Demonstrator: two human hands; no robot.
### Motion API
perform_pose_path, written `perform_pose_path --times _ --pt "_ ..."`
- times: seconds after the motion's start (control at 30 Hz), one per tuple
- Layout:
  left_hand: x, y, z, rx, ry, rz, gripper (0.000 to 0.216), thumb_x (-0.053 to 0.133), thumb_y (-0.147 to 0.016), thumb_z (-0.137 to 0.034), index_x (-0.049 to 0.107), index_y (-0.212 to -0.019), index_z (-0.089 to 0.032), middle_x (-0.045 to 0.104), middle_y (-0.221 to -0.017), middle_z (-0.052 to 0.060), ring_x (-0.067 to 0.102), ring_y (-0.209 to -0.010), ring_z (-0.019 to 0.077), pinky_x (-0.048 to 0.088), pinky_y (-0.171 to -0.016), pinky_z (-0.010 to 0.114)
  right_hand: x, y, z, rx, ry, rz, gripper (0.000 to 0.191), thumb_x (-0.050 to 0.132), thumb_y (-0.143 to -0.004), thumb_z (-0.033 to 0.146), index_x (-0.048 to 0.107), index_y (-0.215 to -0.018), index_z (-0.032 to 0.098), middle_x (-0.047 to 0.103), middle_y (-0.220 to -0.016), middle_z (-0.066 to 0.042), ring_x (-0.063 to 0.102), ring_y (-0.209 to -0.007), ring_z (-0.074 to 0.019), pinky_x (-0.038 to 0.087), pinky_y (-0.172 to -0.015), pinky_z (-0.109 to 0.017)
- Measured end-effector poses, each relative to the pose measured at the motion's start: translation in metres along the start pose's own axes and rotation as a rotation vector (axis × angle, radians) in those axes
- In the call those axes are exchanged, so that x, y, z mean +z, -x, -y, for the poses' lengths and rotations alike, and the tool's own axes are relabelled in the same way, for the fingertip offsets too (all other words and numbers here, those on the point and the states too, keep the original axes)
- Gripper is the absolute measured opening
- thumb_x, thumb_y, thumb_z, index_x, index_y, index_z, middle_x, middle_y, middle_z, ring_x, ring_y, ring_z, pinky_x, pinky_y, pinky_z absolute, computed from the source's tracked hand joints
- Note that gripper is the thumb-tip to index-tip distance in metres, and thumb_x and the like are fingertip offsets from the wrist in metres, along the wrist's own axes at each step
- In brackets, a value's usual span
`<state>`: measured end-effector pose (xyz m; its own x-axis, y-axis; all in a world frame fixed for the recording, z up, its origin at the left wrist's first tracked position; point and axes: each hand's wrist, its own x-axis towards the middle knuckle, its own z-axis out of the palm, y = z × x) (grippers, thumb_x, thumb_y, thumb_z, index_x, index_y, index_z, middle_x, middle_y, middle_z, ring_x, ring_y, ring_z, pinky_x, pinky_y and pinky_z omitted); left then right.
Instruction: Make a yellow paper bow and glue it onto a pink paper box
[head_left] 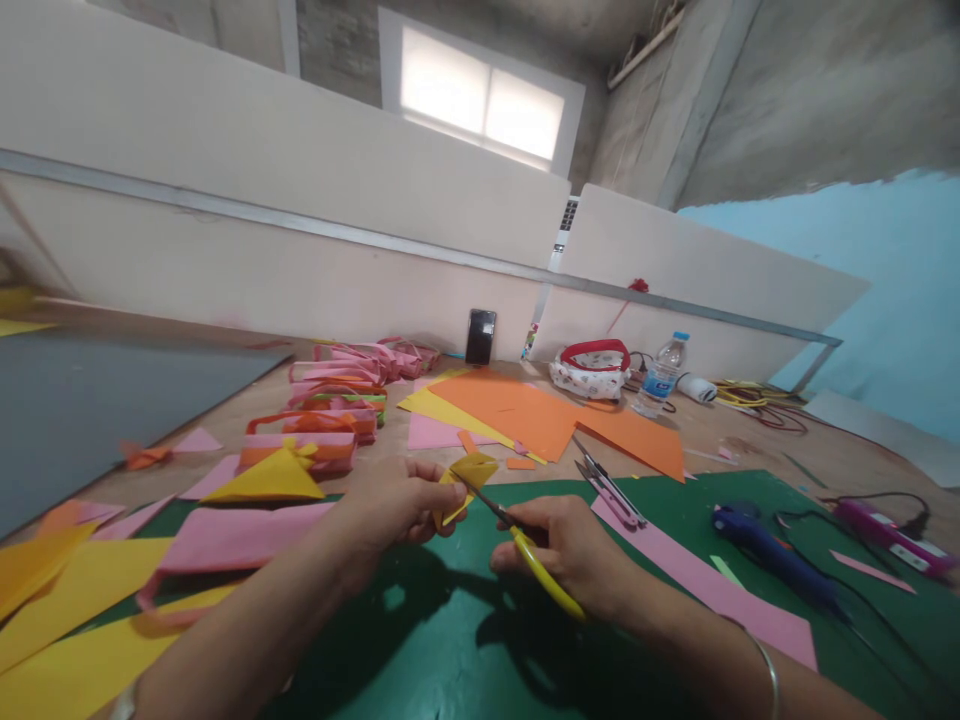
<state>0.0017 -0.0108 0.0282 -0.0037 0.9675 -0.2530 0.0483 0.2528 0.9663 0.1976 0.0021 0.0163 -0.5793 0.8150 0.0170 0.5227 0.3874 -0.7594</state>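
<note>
My left hand (424,497) pinches a small folded piece of yellow paper (474,468) above the green cutting mat (390,620). In my right hand (577,545) is a pair of scissors with yellow handles (544,575), my fingers closed round them. The blades point up and left and meet the yellow paper; whether they are parted cannot be made out. To the left of my left hand lie a folded yellow paper shape (270,475) and a pink paper piece with a strap (232,535).
Orange sheets (517,405) lie behind my hands. A craft knife (611,490) rests by a pink strip (720,590). To the right are a blue glue gun (780,560) and a purple power strip (892,537). A bottle (660,378), pouch (592,375) and phone (480,337) stand farther back.
</note>
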Motion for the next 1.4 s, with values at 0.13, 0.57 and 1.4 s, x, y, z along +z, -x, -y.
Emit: perform_pose_path --times 0.13,0.57,1.4 --pt "0.0 -0.003 0.001 -0.004 -0.013 0.005 0.027 0.074 -0.049 -0.037 0.057 -0.048 -0.015 0.057 -0.04 0.0 0.037 -0.037 0.0055 0.022 -0.041 0.017 -0.001 -0.001 0.0 0.022 0.001 0.004 0.025 0.066 -0.072 0.026 0.047 -0.058 0.016 0.033 -0.059 0.006 0.028 -0.056 -0.0084 0.02 -0.049 -0.025" --pt "0.0 0.0 0.002 0.037 -0.015 0.002 0.027 0.074 -0.054 -0.037 0.059 -0.05 -0.015 0.057 -0.042 0.001 0.038 -0.04 0.0065 0.023 -0.043 0.018 -0.002 -0.002 0.0 0.001 0.019 -0.006 0.03 0.069 -0.072 0.028 0.046 -0.056 0.016 0.033 -0.059 0.006 0.027 -0.057 -0.009 0.019 -0.049 -0.026" --pt "0.0 -0.001 0.003 0.055 -0.017 -0.025 0.025 0.071 -0.057 -0.035 0.057 -0.051 -0.015 0.057 -0.042 -0.001 0.043 -0.041 0.0056 0.028 -0.044 0.015 -0.008 -0.003 -0.003 0.082 -0.068 -0.012 0.028 0.068 -0.072 0.033 0.048 -0.061 0.017 0.027 -0.057 0.006 0.023 -0.055 -0.0094 0.018 -0.048 -0.025"
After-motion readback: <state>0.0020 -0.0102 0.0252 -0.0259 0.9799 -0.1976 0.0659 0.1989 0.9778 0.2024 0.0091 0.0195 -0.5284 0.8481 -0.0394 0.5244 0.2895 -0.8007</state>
